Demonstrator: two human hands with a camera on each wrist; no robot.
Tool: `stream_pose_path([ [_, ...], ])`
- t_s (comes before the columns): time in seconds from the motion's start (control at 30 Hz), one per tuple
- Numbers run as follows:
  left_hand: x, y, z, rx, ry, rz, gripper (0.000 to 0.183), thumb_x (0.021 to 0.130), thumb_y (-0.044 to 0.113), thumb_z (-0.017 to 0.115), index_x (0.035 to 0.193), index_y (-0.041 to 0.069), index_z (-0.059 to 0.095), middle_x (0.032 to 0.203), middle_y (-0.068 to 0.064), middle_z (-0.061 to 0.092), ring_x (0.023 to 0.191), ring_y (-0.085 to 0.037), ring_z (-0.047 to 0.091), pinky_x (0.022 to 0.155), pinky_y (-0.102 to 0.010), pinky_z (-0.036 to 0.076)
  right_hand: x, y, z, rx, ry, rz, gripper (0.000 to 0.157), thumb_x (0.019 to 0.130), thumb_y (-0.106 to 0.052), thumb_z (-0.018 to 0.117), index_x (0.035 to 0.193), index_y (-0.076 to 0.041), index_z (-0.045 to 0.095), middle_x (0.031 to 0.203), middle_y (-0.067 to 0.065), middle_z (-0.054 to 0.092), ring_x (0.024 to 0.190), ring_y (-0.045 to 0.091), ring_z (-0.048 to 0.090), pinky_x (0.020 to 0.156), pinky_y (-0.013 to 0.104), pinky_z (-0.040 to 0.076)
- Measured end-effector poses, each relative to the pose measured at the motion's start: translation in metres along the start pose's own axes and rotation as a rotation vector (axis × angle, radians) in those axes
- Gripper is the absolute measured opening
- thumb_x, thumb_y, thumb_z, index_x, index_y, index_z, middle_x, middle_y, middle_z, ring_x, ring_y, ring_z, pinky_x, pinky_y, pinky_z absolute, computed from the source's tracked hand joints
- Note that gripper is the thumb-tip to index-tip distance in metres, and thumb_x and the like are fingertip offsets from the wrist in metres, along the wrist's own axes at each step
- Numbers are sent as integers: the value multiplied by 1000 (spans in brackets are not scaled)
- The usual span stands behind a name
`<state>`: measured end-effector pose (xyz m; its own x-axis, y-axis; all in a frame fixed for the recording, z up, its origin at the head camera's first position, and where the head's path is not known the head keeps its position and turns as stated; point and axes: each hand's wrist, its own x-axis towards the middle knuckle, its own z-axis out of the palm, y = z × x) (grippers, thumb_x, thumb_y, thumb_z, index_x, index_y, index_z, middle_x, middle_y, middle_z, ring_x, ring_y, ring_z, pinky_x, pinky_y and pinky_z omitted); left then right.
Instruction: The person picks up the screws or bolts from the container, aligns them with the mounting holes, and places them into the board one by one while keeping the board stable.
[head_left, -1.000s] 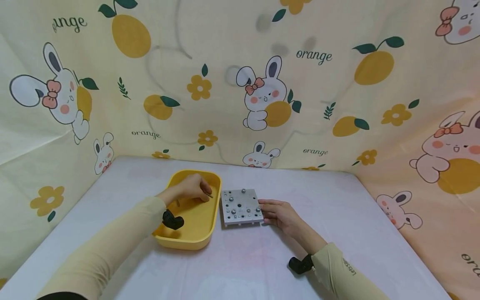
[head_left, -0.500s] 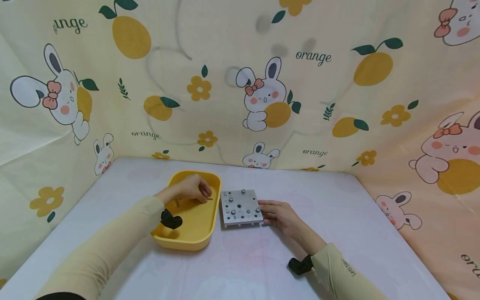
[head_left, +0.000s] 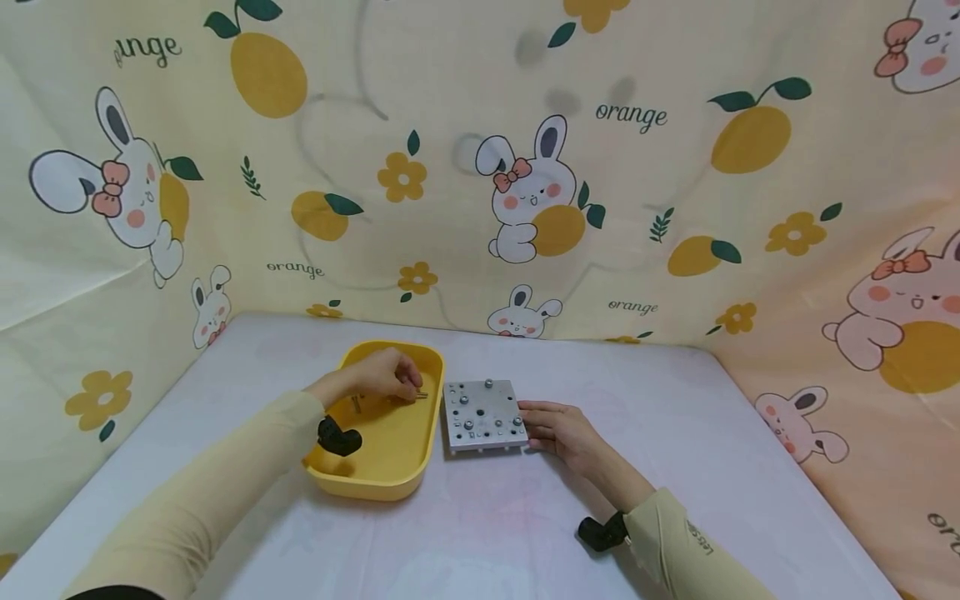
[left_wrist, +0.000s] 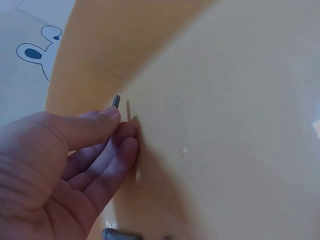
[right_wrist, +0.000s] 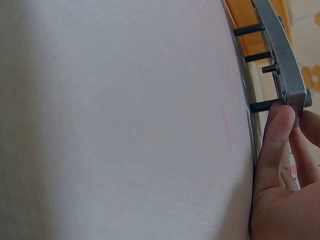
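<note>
My left hand is inside the yellow tray, near its right wall. Between thumb and fingertips it pinches a small metal pin, whose dark tip sticks out past the thumb in the left wrist view. To the right of the tray sits a square metal plate with holes and several bolts through it. My right hand grips the plate's right edge, thumb and fingers on opposite faces. Below the plate, bolt shanks stick out in the right wrist view.
A loose bolt lies on the tray floor below the left hand. The white table runs back to a patterned cloth wall. Dark wrist cameras sit at both sleeve cuffs.
The left hand stays over the tray, and the pin has turned slightly in its fingertips, now pointing right. The right hand and the plate have hardly moved.
</note>
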<state>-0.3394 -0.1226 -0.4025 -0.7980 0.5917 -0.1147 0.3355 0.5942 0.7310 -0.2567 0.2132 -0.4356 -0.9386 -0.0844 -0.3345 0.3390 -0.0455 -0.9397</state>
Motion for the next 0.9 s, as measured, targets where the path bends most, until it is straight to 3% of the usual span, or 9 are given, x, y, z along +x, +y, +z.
stream_pose_path([
  [0.17, -3, 3, -4, -41, 15, -3, 17, 89, 2, 70, 105, -4, 67, 88, -6, 69, 77, -19, 64, 70, -31, 56, 1, 0, 0, 1, 2, -2, 37, 90, -10, 71, 126, -3, 66, 109, 15, 70, 84, 17, 68, 65, 25, 54],
  [0.4, -7, 10, -10, -148, 57, 65, 23, 90, 1, 69, 111, -7, 66, 99, -14, 70, 88, -20, 66, 80, -30, 54, -1, 0, 0, 0, 4, 7, 37, 89, -12, 73, 125, -4, 67, 110, 15, 70, 86, 18, 68, 66, 26, 54],
  [0.57, -5, 22, -11, -229, 146, 127, 22, 91, 3, 70, 111, -5, 66, 104, -16, 69, 94, -22, 66, 83, -32, 53, 0, -1, 0, -4, 6, 4, 37, 88, -12, 74, 124, -5, 68, 110, 15, 70, 86, 18, 68, 66, 26, 54],
  [0.73, -4, 42, -4, -239, 232, 151, 22, 91, 8, 72, 112, 2, 68, 101, -7, 71, 94, -20, 66, 85, -32, 52, 0, 0, -1, -3, 4, 1, 37, 89, -12, 73, 125, -4, 67, 109, 15, 70, 85, 17, 68, 65, 26, 54],
  [0.9, -1, 57, 7, -298, 190, 170, 21, 91, 9, 72, 112, 6, 69, 105, -9, 70, 95, -20, 66, 86, -32, 53, -1, -1, -1, -8, -10, 4, 38, 90, -13, 73, 126, -3, 66, 110, 15, 70, 85, 18, 67, 67, 27, 55],
])
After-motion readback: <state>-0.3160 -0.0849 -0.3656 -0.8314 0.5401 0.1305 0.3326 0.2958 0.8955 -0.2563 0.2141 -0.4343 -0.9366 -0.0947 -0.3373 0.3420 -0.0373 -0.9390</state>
